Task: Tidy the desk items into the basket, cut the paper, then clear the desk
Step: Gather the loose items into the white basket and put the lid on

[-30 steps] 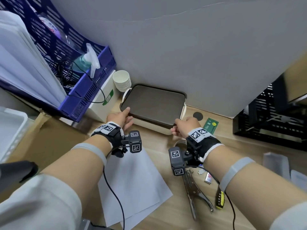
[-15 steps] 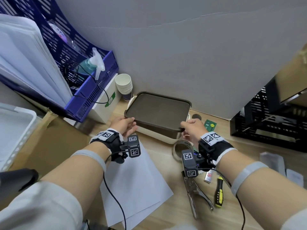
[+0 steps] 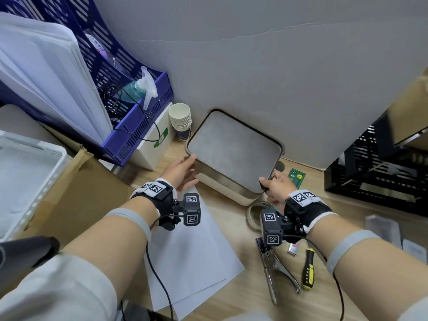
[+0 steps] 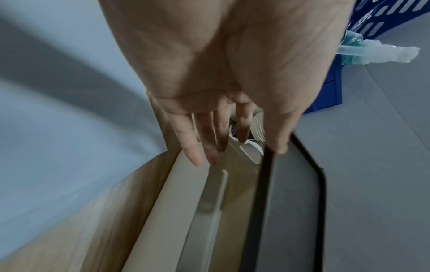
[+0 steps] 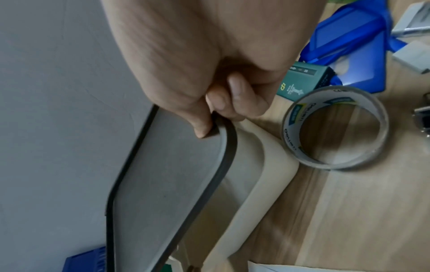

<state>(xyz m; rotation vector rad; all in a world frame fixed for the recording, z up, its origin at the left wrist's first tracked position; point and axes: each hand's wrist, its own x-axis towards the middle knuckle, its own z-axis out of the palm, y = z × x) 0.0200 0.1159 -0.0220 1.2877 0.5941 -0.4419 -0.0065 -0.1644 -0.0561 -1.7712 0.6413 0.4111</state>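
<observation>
Head view: the grey lid (image 3: pixel 234 151) with its dark rim sits tilted over the cream basket (image 3: pixel 228 193), its far edge propped toward the wall at 12 o'clock and its near edge raised clear of the basket's lip. Its long axis runs from about 10 o'clock to 4 o'clock. The right hand (image 3: pixel 276 186) holds the lid's near corner at 4 o'clock, thumb on top and fingers curled beneath the rim, a firm pinch that the right wrist view confirms. The left hand (image 3: pixel 179 170) lies at 9 o'clock of the lid, fingers straight and spread; only the thumb touches the dark rim while the rest reach toward the basket's cream edge. So the lift seems to hang on the right hand, with the left steadying. A tape roll (image 3: pixel 256 215) lies on the desk touching the basket at 5 o'clock, the sheets of paper (image 3: pixel 185 251) at 7 o'clock, and a hole punch (image 3: pixel 273 272) and yellow-handled screwdriver (image 3: pixel 308 272) beyond at 5 o'clock.
</observation>
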